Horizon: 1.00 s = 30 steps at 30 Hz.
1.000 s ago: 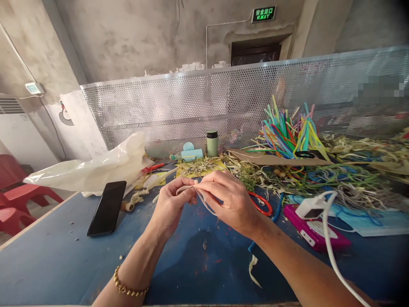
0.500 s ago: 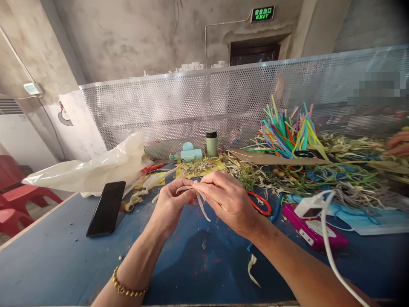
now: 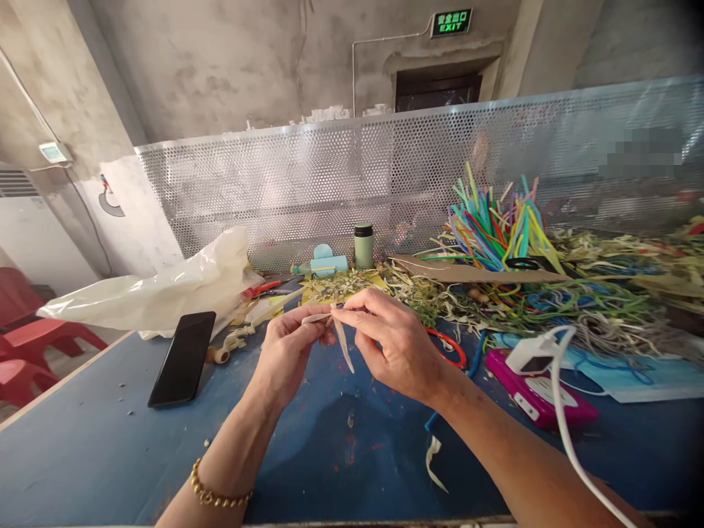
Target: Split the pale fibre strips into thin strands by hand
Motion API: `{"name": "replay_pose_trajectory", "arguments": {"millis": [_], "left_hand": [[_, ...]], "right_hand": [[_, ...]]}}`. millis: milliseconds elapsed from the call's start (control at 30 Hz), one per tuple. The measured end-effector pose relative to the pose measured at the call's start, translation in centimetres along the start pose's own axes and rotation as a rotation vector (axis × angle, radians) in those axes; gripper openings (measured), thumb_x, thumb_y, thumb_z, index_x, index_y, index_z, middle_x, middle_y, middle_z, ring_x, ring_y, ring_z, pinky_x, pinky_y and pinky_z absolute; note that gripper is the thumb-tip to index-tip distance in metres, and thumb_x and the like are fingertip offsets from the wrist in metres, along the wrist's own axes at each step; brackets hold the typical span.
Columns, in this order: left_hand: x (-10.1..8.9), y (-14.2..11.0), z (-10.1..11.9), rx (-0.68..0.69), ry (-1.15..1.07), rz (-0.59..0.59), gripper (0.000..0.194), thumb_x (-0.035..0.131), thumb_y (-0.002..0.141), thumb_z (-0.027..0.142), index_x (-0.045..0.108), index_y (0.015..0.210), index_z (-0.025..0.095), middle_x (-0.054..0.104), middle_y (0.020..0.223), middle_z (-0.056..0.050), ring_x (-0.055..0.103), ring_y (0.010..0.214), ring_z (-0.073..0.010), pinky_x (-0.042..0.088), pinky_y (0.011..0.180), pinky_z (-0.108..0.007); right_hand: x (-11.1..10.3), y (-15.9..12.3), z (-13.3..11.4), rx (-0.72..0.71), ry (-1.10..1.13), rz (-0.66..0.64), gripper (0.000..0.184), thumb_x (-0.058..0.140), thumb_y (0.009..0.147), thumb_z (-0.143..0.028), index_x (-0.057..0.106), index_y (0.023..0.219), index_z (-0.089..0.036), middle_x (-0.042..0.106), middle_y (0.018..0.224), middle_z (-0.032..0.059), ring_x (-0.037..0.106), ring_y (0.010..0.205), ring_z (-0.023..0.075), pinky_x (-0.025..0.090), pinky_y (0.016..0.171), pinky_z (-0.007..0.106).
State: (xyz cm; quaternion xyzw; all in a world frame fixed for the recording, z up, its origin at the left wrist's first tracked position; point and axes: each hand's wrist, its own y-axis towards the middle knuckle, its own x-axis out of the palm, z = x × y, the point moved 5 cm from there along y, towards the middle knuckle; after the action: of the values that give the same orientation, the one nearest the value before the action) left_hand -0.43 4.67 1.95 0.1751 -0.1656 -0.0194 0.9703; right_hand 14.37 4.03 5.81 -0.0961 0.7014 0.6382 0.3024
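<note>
A pale, flat strip that looks like dried corn husk (image 3: 344,346) is folded or crossed between my two hands above the blue table. Thumb and fingers of my left hand (image 3: 289,348) pinch it, with one end lying over the index finger. My right hand (image 3: 393,341) holds the strip at the crossing with its fingertips, and the other end hangs down between the hands. How the strip is wound at the fingertips is partly hidden. A smaller pale husk scrap (image 3: 434,463) lies on the table below my right wrist.
To the left lie a black phone (image 3: 182,359) and a white plastic bag (image 3: 165,286). Red-handled scissors (image 3: 451,348), a magenta box (image 3: 542,392) and a white charging cable (image 3: 566,433) are at right. Behind stand a green bottle (image 3: 364,248) and colourful pipe cleaners (image 3: 495,227).
My right fingers have shifted slightly up, and its thumb has moved down away from the strip. The hanging end has swung a little left. A person's hand at the far right has left view.
</note>
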Motion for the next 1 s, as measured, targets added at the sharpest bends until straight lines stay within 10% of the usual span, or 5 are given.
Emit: {"name": "replay_pose_trajectory", "arguments": {"millis": [1000], "left_hand": [[0.38, -0.44, -0.29, -0.175, -0.032, -0.001, 0.03, 0.083, 0.067, 0.022, 0.062, 0.086, 0.014, 0.065, 0.063, 0.003, 0.064, 0.047, -0.0108, 0.045, 0.04, -0.017]], "right_hand": [[-0.02, 0.25, 0.09, 0.036, 0.073, 0.013, 0.025, 0.051, 0.09, -0.007, 0.071, 0.1, -0.017, 0.059, 0.087, 0.0072, 0.055, 0.084, 0.0183, 0.048, 0.076, 0.035]]}}
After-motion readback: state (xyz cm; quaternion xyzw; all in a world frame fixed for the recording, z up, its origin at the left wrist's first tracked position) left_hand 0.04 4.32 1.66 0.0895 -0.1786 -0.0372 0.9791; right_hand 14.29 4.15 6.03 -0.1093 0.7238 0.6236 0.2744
